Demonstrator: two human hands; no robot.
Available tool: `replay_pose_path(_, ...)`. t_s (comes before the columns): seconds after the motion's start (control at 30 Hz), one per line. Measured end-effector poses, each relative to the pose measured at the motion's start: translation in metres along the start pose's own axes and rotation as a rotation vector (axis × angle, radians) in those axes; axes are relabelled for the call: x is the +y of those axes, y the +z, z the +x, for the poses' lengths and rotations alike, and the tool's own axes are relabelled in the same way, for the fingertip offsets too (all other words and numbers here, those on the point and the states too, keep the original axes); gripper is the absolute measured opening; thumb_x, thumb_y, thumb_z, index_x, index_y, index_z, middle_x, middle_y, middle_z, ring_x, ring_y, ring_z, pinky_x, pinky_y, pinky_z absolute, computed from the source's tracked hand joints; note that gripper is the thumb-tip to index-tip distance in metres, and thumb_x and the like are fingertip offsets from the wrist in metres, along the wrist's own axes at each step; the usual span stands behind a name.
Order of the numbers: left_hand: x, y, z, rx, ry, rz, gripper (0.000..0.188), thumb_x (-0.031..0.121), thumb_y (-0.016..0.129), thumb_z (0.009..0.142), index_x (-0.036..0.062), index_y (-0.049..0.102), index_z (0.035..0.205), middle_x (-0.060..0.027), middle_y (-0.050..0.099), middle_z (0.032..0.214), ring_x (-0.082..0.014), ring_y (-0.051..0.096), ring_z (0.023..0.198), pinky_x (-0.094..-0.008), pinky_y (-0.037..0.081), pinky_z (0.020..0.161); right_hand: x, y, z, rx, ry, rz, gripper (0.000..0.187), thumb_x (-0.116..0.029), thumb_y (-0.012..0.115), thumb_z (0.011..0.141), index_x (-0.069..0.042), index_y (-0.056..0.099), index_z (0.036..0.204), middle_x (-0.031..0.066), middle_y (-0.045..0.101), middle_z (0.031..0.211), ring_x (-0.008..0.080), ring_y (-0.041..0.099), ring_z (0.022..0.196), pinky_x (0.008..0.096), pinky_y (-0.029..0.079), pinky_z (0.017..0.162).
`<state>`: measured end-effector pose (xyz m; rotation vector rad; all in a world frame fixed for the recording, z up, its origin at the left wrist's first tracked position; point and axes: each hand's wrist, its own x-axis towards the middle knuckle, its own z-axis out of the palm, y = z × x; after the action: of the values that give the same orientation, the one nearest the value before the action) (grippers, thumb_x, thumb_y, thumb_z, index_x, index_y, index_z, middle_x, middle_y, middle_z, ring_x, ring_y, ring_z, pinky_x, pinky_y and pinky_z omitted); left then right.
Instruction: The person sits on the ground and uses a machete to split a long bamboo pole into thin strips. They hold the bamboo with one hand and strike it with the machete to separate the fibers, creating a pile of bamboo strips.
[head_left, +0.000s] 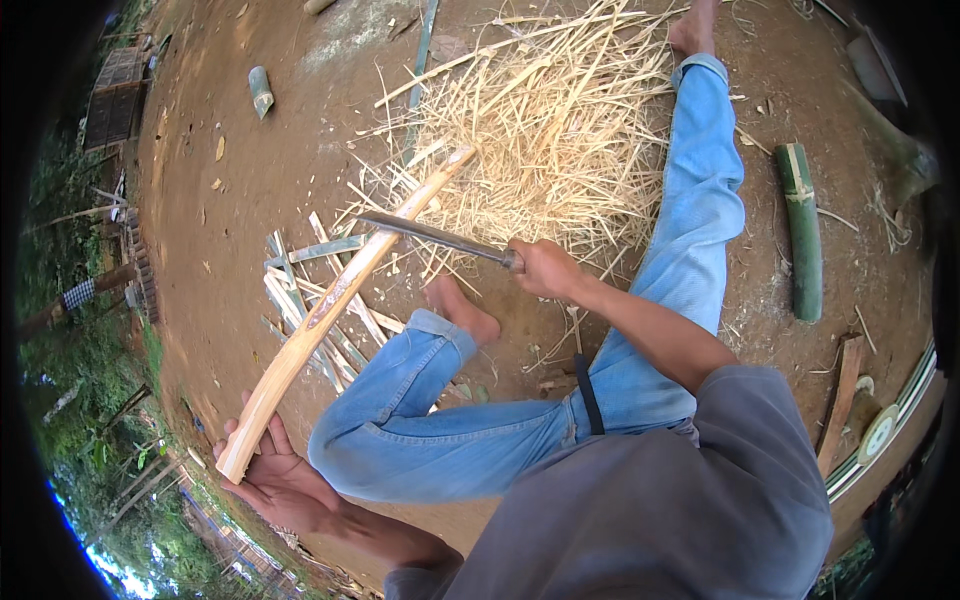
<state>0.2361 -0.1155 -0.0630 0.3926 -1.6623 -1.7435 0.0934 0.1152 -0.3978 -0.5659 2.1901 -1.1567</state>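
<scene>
My left hand (pixel 290 480) supports the near end of a long, pale, slightly curved strip of wood (pixel 340 293). That end lies across the palm, with the fingers behind it and the thumb below. The strip slopes up and away to the right, its far end reaching the shavings. My right hand (pixel 545 270) is wrapped round the handle of a machete (pixel 435 236). Its dark blade lies across the upper part of the strip, pointing left. My fingers hide most of the handle.
A large heap of pale shavings (pixel 570 150) lies between my legs on bare earth. Split green strips (pixel 320 248) lie left of my bent leg. A green bamboo section (pixel 803 235) lies at the right, a shorter one (pixel 261 92) at the far left.
</scene>
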Motion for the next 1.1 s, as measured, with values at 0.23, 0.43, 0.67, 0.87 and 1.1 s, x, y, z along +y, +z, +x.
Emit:
replay_pose_path(0.23, -0.001, -0.008, 0.021, -0.058, -0.003, -0.010, 0.047, 0.038, 0.030, 0.105, -0.0014, 0.047, 0.123, -0.0222, 0.053, 0.125, -0.0506, 0.041, 0.128, -0.0570, 0.039, 0.109, 0.018, 0.006, 0.042, 0.143, 0.174, 0.100, 0.022, -0.019, 0.056, 0.087, 0.000, 0.061, 0.095, 0.0246, 0.065, 0.077, 0.0413, 0.065, 0.075, 0.0487, 0.051, 0.071)
replay_pose_path(0.43, 0.001, -0.040, 0.059, -0.168, -0.069, -0.068, 0.045, 0.035, 0.033, 0.105, -0.0031, 0.048, 0.124, -0.0233, 0.051, 0.130, -0.0496, 0.043, 0.127, -0.0579, 0.036, 0.111, 0.029, -0.004, 0.081, 0.124, 0.342, 0.033, 0.029, -0.022, 0.054, 0.089, 0.001, 0.063, 0.103, 0.0257, 0.067, 0.088, 0.0389, 0.066, 0.082, 0.0479, 0.052, 0.074)
replay_pose_path(0.67, 0.005, -0.051, 0.124, -0.260, -0.164, -0.124, 0.043, 0.030, 0.040, 0.103, -0.0062, 0.046, 0.124, -0.0284, 0.048, 0.131, -0.0500, 0.039, 0.130, -0.0579, 0.032, 0.113, 0.034, -0.018, 0.108, 0.040, 0.431, 0.093, 0.024, -0.019, 0.056, 0.089, 0.001, 0.063, 0.101, 0.0240, 0.067, 0.085, 0.0367, 0.067, 0.079, 0.0466, 0.053, 0.074)
replay_pose_path(0.87, 0.005, -0.060, 0.190, -0.354, -0.258, -0.167, 0.043, 0.028, 0.042, 0.103, -0.0096, 0.046, 0.123, -0.0305, 0.043, 0.136, -0.0495, 0.035, 0.132, -0.0588, 0.026, 0.116, 0.024, -0.009, 0.102, 0.026, 0.301, 0.003, 0.033, -0.027, 0.048, 0.098, 0.003, 0.063, 0.098, 0.0238, 0.067, 0.083, 0.0362, 0.067, 0.080, 0.0464, 0.052, 0.073)
replay_pose_path(1.1, -0.003, -0.049, 0.231, -0.552, -0.332, -0.214, 0.041, 0.026, 0.041, 0.103, -0.0081, 0.047, 0.124, -0.0289, 0.048, 0.133, -0.0474, 0.038, 0.132, -0.0606, 0.027, 0.115, 0.029, -0.001, 0.093, 0.109, 0.280, -0.016, 0.028, -0.020, 0.056, 0.087, 0.005, 0.059, 0.099, 0.0231, 0.066, 0.081, 0.0348, 0.066, 0.076, 0.0471, 0.051, 0.072)
